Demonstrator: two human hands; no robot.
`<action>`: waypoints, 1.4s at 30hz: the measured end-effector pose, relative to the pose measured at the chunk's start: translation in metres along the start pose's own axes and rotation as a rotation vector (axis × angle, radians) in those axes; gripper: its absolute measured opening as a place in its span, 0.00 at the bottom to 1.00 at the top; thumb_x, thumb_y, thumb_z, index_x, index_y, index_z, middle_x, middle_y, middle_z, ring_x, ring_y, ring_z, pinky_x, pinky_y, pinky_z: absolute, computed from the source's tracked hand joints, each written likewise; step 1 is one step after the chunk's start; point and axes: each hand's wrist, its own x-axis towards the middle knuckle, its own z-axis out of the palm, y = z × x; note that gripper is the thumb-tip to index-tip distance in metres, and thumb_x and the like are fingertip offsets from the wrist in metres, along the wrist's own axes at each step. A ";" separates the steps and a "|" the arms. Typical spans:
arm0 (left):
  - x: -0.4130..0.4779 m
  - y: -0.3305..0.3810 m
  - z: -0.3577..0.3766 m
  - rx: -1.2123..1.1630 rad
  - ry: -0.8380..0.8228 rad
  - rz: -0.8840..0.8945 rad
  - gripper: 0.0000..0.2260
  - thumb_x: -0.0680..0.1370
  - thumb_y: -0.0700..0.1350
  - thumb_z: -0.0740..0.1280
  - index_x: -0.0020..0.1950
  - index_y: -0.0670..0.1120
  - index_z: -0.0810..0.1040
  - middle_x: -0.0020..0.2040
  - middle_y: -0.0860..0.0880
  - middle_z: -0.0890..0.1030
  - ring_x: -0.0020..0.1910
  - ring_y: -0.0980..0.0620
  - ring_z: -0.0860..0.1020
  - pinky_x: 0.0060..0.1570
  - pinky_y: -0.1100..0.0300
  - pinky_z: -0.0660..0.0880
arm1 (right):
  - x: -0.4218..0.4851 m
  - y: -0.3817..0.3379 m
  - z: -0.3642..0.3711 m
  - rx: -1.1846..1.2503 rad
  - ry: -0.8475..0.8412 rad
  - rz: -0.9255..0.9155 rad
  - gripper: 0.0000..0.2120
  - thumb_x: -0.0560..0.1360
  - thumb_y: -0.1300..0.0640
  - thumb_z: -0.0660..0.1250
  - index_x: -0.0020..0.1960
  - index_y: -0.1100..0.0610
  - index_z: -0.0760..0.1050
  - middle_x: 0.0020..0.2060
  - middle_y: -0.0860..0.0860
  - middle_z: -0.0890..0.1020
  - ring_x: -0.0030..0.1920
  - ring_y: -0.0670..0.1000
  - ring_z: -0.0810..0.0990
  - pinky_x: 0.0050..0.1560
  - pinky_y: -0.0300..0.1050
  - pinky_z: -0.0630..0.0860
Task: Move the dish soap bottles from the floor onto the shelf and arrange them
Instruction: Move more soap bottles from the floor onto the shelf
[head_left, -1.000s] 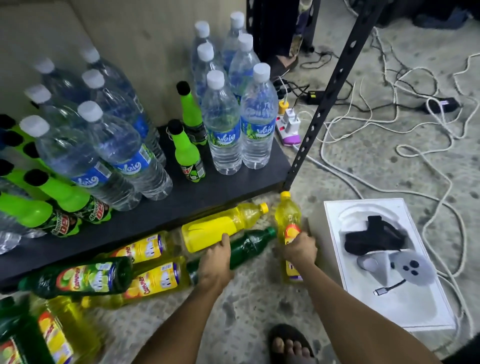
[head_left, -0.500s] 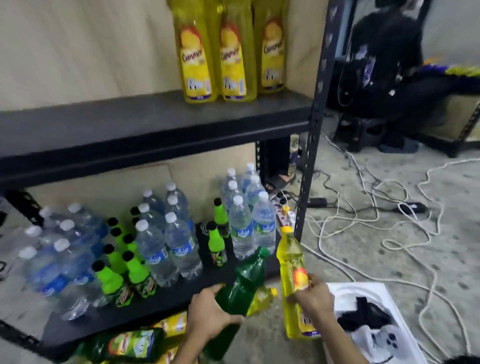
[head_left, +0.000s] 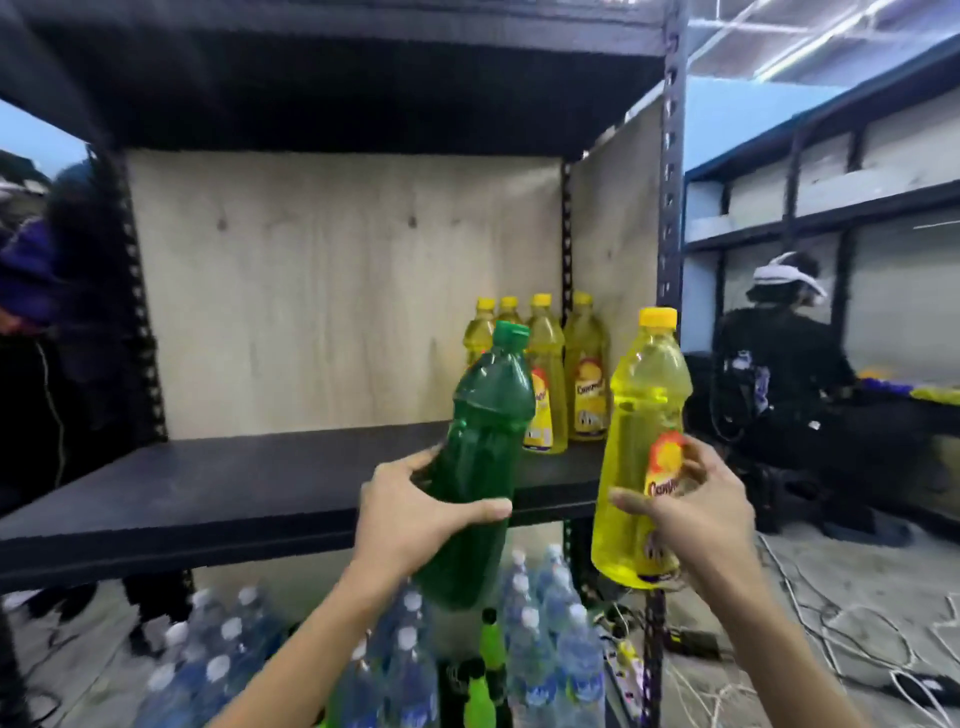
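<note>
Black shelf (head_left: 260, 488) sits just beyond both grips; left hand (head_left: 415, 514) clutches the green bottle (head_left: 483, 457) — tilted, nearer; right hand (head_left: 691, 514) clutches the upright yellow bottle (head_left: 641, 415) beside the post.

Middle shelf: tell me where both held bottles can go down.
The shelf board is bare from its left post across to the yellow bottles on the shelf, leaving room beside them for the green bottle and the yellow bottle. The back right corner is crowded.
</note>
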 end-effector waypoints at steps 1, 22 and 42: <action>0.019 0.003 0.000 -0.003 0.037 -0.010 0.31 0.44 0.69 0.81 0.45 0.65 0.84 0.41 0.66 0.85 0.45 0.69 0.82 0.43 0.74 0.76 | 0.012 -0.015 0.007 -0.019 0.024 -0.039 0.42 0.51 0.55 0.86 0.62 0.43 0.74 0.49 0.45 0.83 0.48 0.51 0.83 0.52 0.57 0.81; 0.254 -0.114 0.060 -0.092 0.349 -0.213 0.26 0.56 0.58 0.84 0.50 0.54 0.82 0.36 0.62 0.76 0.42 0.54 0.78 0.35 0.70 0.69 | 0.167 0.025 0.149 -0.280 0.258 -0.163 0.46 0.60 0.52 0.82 0.73 0.58 0.66 0.65 0.59 0.74 0.64 0.63 0.75 0.65 0.60 0.71; 0.123 -0.098 0.016 0.057 0.190 -0.126 0.34 0.72 0.46 0.76 0.75 0.55 0.66 0.68 0.50 0.73 0.64 0.53 0.74 0.61 0.59 0.74 | 0.056 0.031 0.103 -0.407 0.191 -0.266 0.29 0.68 0.58 0.73 0.68 0.51 0.71 0.59 0.57 0.73 0.58 0.61 0.72 0.60 0.55 0.71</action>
